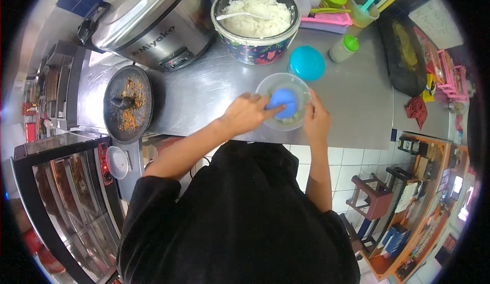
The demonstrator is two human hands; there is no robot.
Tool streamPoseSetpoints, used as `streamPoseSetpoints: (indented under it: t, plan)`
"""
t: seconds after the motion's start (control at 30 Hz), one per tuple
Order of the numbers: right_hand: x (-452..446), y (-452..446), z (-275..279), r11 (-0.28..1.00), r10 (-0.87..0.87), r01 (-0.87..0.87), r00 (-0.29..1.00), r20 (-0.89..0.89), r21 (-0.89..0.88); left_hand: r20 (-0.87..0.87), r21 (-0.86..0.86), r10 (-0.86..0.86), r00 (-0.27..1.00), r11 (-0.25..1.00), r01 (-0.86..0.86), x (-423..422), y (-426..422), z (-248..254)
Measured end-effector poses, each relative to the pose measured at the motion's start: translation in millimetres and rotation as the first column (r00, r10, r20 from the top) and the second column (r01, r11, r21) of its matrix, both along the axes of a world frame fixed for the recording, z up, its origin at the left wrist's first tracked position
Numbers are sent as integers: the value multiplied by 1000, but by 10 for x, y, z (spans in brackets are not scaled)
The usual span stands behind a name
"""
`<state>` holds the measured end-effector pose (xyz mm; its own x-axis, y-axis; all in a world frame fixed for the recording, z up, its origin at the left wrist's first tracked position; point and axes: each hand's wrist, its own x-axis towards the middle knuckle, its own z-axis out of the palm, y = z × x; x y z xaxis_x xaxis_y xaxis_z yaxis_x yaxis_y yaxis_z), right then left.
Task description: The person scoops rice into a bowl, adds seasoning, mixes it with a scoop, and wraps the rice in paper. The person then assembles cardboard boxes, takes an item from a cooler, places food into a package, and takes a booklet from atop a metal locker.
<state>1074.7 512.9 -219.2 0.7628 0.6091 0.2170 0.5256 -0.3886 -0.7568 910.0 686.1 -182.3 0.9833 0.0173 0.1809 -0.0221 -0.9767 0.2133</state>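
Observation:
A clear plastic bowl (266,82) rests near the front edge of the steel counter, a little pale content showing at its bottom. My left hand (247,113) reaches in from the left, closed on a blue rounded utensil (284,103) inside the bowl, with the index finger stretched along it. Its exact kind I cannot make out. On the bowl's right side, my right hand (317,118) grips the rim between thumb and fingers. Just behind the bowl lies a turquoise round lid (307,63).
A patterned rice container (255,51) with a white spoon stands behind; left of it is a large Miyako rice cooker (163,39). A stone mortar (113,119) holds orange crumbs. A green-capped jar (344,49) and pink basket (339,18) stand right. A glass-fronted cabinet (69,187) is lower left.

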Motion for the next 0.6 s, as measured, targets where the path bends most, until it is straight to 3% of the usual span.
streamPoseSetpoints:
  t: [0.07,0.1,0.23,0.3,0.33,0.4,0.43,0.5,0.53,0.6]
  plan:
    - [-5,47,87,997,12,-17,998,-65,-73,148,173,-119,982,981,93,107,122,13]
    - [-2,74,114,989,15,-33,993,-119,-144,121,239,-183,976,959,151,179,161,-27]
    - [20,77,91,986,62,-68,997,-46,-153,161,253,-85,983,967,43,249,140,-95]
    - [42,74,16,997,18,-16,1000,25,-72,-138,218,15,990,976,16,220,50,59]
    - [43,67,32,997,19,-17,1000,21,-78,-142,212,15,990,977,16,246,44,106]
    - [23,93,96,988,67,-70,997,-26,-139,88,241,-74,993,969,51,288,57,135]
    - [2,109,101,987,68,-72,997,-31,-141,83,238,-72,994,970,51,270,67,51]
    - [-12,136,116,980,91,-72,991,98,-187,-92,302,278,956,923,-239,274,78,-94]
    - [-42,147,85,981,79,-60,992,98,-185,-92,304,266,959,925,-228,250,65,-104]
    - [-141,172,9,999,33,-28,972,232,-26,-458,171,385,801,923,-346,125,-2,-81]
